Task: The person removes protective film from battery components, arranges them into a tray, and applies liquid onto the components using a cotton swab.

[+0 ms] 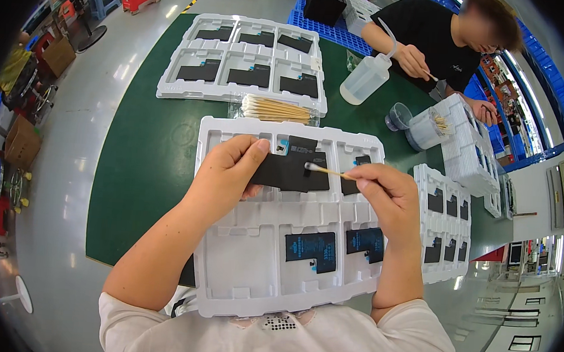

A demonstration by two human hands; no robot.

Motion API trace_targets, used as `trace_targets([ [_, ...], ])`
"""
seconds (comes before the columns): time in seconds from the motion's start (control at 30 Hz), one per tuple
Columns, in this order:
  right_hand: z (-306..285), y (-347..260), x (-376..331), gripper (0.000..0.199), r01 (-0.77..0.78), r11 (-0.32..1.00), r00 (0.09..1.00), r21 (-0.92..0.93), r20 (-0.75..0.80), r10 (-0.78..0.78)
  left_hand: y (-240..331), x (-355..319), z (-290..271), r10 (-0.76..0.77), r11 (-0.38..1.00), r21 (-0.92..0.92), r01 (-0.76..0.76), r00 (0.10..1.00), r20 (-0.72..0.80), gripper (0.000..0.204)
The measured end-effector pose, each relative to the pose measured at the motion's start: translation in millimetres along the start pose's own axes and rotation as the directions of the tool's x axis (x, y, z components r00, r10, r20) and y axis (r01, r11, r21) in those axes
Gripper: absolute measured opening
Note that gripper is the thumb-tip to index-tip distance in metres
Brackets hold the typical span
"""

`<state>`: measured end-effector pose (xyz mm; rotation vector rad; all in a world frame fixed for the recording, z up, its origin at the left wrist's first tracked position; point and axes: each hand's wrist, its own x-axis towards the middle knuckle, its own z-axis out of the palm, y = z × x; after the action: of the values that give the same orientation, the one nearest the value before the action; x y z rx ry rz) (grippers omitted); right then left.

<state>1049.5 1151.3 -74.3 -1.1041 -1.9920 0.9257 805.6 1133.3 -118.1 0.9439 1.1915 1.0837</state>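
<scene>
My left hand (227, 169) grips a flat black rectangular battery (293, 171), holding it above a white moulded tray (268, 286). My right hand (385, 190) pinches a wooden cotton swab (327, 171), whose white tip touches the battery's upper face. Lower in the tray, two compartments hold dark batteries with blue print (311, 250). The tray's left compartments have nothing in them. Another black part (361, 160) lies in the tray's upper right compartment, partly hidden by my right hand.
A second white tray (247, 59) of several black batteries lies farther on the green table (139, 166), with a bundle of swabs (275, 109) before it. A squeeze bottle (365, 77), small cups (423, 127) and stacked trays (449, 214) stand at right. A person opposite works with a swab.
</scene>
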Motion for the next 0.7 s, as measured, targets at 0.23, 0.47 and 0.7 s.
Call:
trace_targets([
  [0.23, -2.7, 0.7, 1.4, 0.014, 0.051, 0.998, 0.997, -0.022, 0.061, -0.05, 3.6, -0.5, 1.4, -0.03, 0.999, 0.02, 0.03, 0.999, -0.039, 0.028],
  [0.47, -2.2, 1.3, 1.5, 0.014, -0.045, 0.999, 0.999, 0.007, 0.026, 0.045, -0.1, 0.5, 0.6, -0.004, 0.999, 0.041, 0.005, 1.0, -0.023, 0.029],
  [0.7, 1.5, 5.9, 1.9, 0.014, 0.017, 1.0, 0.998, 0.005, -0.063, -0.016, -0.2, -0.2, -1.0, 0.012, 0.997, 0.075, -0.011, 1.0, -0.016, 0.03],
])
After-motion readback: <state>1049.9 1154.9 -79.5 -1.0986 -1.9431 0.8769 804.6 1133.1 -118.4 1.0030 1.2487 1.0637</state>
